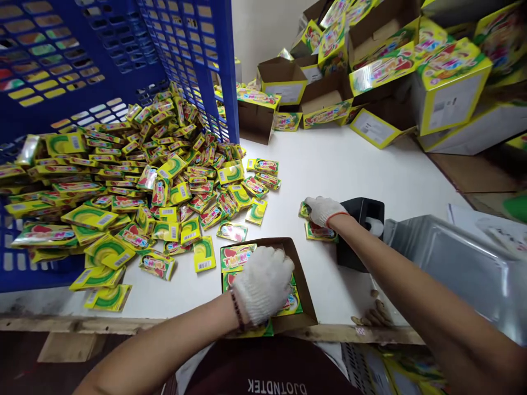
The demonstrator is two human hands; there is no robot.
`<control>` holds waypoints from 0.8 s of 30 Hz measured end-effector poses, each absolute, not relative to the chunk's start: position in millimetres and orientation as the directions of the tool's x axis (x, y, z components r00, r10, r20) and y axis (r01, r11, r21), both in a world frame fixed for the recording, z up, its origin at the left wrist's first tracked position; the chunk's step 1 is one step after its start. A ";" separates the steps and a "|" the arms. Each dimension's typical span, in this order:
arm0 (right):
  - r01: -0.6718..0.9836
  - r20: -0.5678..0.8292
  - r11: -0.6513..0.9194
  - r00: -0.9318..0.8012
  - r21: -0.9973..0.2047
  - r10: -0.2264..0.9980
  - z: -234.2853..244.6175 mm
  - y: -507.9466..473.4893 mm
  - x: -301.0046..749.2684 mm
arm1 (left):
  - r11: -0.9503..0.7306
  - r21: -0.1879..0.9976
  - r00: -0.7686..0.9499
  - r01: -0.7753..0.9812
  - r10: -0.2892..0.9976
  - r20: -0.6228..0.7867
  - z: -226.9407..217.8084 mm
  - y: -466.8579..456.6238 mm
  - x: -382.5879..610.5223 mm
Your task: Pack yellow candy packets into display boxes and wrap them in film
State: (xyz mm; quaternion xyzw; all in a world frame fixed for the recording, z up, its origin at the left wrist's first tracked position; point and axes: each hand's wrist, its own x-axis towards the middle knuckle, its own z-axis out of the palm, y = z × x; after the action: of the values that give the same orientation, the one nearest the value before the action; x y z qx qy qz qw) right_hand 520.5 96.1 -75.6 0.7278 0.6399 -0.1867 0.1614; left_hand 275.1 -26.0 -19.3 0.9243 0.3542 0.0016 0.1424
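My left hand (pixel 265 282), in a white knitted glove, is over an open cardboard display box (pixel 302 274) at the table's front edge. Its fingers curl downward among the flat yellow-and-green packets (pixel 237 257) in the box, and what they grip, if anything, is hidden. To the right, my gloved right hand (pixel 323 210) closes on a small packet (pixel 303 210) at the table top. Another packet (pixel 320 231) lies just below that hand. A black tape dispenser (pixel 358 252) stands beside my right wrist.
A blue plastic crate (pixel 224 66) on its side spills a big heap of packets (pixel 164 181) across the left. Empty printed boxes (pixel 448 82) are piled at the back right. Clear plastic bags (pixel 457 263) lie at right, near small brown pieces (pixel 376 312).
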 end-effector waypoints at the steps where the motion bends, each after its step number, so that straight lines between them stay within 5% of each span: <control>1: 0.993 -0.490 -0.120 0.102 -0.004 0.866 -74.9 97.8 520.9 | -0.712 0.237 0.750 0.661 0.626 -0.212 -20.6 -21.0 288.9; 5: 0.994 -0.535 -0.105 0.070 -0.034 0.842 -67.1 98.9 523.7 | -0.783 0.212 0.725 0.585 0.387 -0.570 -38.3 -4.5 325.0; 7: 0.993 -0.522 -0.110 0.065 -0.054 0.850 -66.0 96.1 522.5 | -0.823 0.257 0.732 0.507 0.253 -0.632 -45.6 -2.8 330.2; 10: 0.988 -0.475 -0.112 0.050 -0.103 0.879 -69.0 90.7 516.8 | -0.854 0.262 0.765 0.449 0.217 -0.606 -44.0 -8.5 323.9; 13: 0.974 -0.417 -0.147 0.064 -0.170 0.906 -68.3 86.9 511.5 | -0.819 0.314 0.861 0.480 0.372 -0.347 -30.7 -14.5 299.3; 15: 0.957 -0.343 -0.174 0.087 -0.232 0.935 -59.7 83.7 507.6 | -0.692 0.455 0.815 0.560 0.560 -0.151 -22.1 -12.8 276.2; 17: 0.876 -0.244 -0.182 0.077 -0.447 0.967 -43.0 77.8 499.1 | -0.465 0.656 0.628 0.594 0.778 -0.018 -17.1 -6.1 256.5; 20: 0.449 -0.161 -0.164 0.045 -0.878 0.986 -8.3 61.7 475.3 | -0.179 0.901 0.340 0.396 0.940 0.037 -14.2 6.7 246.8; 24: 0.199 -0.167 -0.157 -0.037 -0.967 0.985 27.3 29.4 447.2 | -0.034 0.987 0.295 0.158 0.955 -0.014 -8.3 15.9 253.6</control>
State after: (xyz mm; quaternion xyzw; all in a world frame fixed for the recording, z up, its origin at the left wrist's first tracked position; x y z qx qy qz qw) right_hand 447.2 29.4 27.3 0.5722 0.5174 -0.5009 -0.3924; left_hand 253.6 15.9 -8.3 0.6103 0.4561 0.3801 0.5244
